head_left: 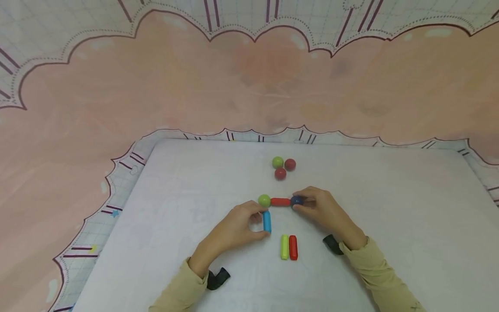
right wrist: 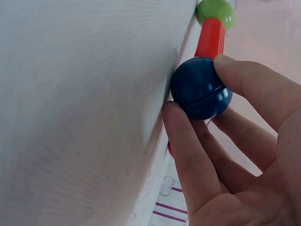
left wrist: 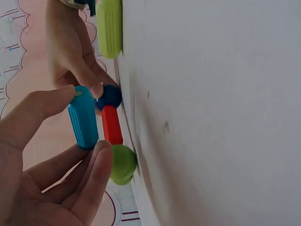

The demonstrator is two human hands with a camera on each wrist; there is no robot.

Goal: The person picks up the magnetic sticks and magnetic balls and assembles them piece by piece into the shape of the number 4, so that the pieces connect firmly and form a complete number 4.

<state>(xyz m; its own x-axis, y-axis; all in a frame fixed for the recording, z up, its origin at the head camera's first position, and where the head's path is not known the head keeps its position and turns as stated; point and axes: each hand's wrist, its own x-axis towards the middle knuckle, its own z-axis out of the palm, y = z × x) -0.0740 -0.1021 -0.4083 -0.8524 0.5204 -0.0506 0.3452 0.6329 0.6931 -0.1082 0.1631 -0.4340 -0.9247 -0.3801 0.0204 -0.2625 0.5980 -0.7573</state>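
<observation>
Between thumb and fingers, my left hand [head_left: 238,227] pinches a light blue rod [head_left: 267,222] by its two ends. Just beyond it, a green ball [head_left: 264,200], a red rod [head_left: 280,202] and a dark blue ball [head_left: 296,200] form a joined row lying on the table. My right hand [head_left: 323,210] holds the dark blue ball, thumb on one side and fingertips on the other, as the right wrist view shows. In the left wrist view, the light blue rod [left wrist: 83,117] is apart from the red rod [left wrist: 112,125].
A yellow-green rod [head_left: 285,247] and a red rod [head_left: 293,248] lie side by side nearer the front. Farther back sit a green ball [head_left: 277,162] and two red balls [head_left: 280,173] in a cluster. All rest on a white tabletop [head_left: 390,195].
</observation>
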